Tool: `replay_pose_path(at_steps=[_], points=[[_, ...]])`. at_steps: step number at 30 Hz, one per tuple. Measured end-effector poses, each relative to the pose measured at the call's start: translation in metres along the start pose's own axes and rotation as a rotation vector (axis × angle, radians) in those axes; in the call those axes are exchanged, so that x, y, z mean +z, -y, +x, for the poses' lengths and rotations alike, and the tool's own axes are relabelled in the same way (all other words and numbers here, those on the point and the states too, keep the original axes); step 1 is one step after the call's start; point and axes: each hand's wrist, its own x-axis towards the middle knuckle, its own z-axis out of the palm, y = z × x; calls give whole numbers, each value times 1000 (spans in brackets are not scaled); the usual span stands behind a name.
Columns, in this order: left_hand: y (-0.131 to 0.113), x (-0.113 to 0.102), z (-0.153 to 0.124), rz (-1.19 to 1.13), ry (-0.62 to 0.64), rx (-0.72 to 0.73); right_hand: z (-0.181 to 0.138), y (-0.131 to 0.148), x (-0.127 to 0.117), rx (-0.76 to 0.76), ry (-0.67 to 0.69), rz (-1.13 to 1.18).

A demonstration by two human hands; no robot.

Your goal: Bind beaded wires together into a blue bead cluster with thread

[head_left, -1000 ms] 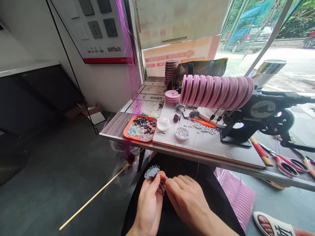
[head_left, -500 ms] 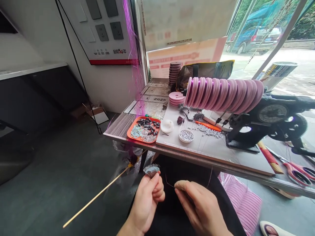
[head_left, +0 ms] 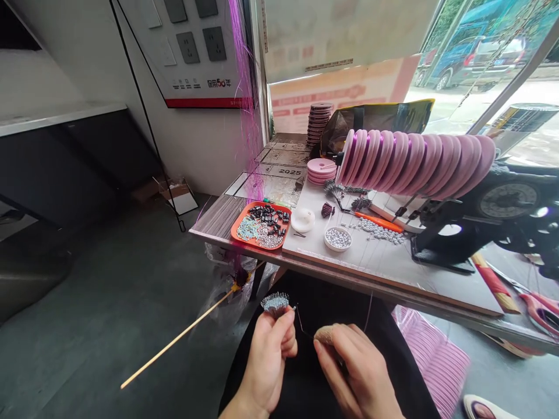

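My left hand [head_left: 271,349] is closed in a pinch, above my lap. Its fingers grip a fanned bundle of small pale-blue pieces with thin pins or wires [head_left: 276,302]; their exact kind is too small to tell. My right hand [head_left: 358,366] is to the right, thumb pressed against a forefinger that wears a tan finger cover [head_left: 324,334]. From that pinch a thin bent line [head_left: 301,319] reaches up towards my left fingertips, with a tiny light piece near its end. The two hands are apart.
Ahead, the table carries an orange tray [head_left: 236,228] of small parts, a white bowl [head_left: 338,248] of grey beads, an orange-handled tool [head_left: 379,223] and a black machine with pink spools [head_left: 414,163]. Scissors [head_left: 539,311] lie at right. A wooden stick [head_left: 174,343] juts out at left.
The view has shifted slightly, so the table's things appear further right. The thin line's upper end now shows beside my left fingertips. Both hands keep their grips.
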Motion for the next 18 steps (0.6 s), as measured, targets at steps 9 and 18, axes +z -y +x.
replay_pose_path(at_steps=[9,18], points=[[6,-4,-2,140,-65,74,-1,-3,4,22,-7,0],[8,-9,-1,329,-114,320,1,-8,9,57,-86,19]])
